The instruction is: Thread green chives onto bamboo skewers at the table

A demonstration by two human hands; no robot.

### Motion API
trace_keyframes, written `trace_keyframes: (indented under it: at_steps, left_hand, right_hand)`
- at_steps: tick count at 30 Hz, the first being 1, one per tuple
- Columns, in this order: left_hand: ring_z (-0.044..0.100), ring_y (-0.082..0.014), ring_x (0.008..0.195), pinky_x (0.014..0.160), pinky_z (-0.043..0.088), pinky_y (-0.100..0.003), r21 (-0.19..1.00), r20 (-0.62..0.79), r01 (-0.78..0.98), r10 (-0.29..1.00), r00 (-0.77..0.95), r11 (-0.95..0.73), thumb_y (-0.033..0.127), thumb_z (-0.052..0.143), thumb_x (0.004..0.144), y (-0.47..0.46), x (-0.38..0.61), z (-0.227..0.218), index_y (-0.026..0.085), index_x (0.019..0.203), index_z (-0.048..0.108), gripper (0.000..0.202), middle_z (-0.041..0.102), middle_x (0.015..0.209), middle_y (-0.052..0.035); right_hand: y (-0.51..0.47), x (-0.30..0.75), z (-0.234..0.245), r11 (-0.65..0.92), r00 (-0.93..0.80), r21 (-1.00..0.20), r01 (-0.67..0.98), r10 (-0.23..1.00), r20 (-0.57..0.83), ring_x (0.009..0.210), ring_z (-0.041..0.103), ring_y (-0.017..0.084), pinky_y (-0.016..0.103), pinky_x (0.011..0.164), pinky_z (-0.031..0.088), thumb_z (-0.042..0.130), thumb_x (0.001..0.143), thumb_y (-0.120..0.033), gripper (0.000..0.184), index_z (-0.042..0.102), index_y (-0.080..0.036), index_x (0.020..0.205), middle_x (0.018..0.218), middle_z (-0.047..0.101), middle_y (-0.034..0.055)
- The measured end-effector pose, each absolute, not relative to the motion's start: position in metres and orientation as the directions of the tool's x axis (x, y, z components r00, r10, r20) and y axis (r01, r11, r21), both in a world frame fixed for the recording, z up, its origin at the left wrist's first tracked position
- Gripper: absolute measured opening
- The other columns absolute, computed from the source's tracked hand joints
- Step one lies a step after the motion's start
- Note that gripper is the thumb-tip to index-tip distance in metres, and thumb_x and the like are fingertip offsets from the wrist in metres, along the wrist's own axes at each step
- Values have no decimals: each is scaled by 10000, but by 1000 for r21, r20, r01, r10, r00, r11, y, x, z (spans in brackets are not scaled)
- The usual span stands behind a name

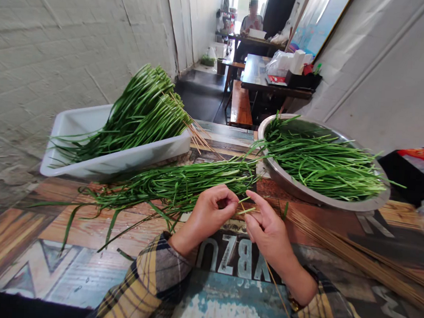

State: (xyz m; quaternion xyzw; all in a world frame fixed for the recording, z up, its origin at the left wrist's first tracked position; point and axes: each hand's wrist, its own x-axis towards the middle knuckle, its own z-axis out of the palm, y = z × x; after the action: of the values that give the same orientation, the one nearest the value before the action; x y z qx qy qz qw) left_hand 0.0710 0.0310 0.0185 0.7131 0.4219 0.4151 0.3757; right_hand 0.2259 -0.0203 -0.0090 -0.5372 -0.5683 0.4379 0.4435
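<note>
My left hand [209, 217] is closed in a pinch on garlic chives, whose pale cut ends [247, 211] stick out past the fingertips. Facing it, my right hand [270, 232] is curled round a thin bamboo skewer [278, 291], index finger and thumb close to those ends. The skewer slants from the table's front edge up under the right palm, its tip at the chive ends. Just beyond my hands lies a loose heap of long green chives [158, 186]. In the white plastic tray [146, 151] at left are skewered chives [145, 119], bare sticks pointing right.
A steel basin [315, 199] at right holds more loose chives [328, 168]. A bundle of bamboo skewers [365, 259] lies at the right of the patterned table [143, 281]. Behind are a bench [241, 105], another table [255, 69] and a seated person [252, 22]. Walls flank both sides.
</note>
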Motion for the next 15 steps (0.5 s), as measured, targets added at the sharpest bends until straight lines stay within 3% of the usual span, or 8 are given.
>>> trace_keyframes:
  at_steps: [15]
  left_hand:
    - [518,-115,667,630,383,-227,868,298,254,857,420,-426,108,562,822,31,68,16,131,657,647,187,580,669,-14]
  right_hand:
    - [-16,229,-7,104,-52,-940,324,994,92,457,367,97,222,481,344,477,878,-240,527,404,-106,1381,512,376,-102]
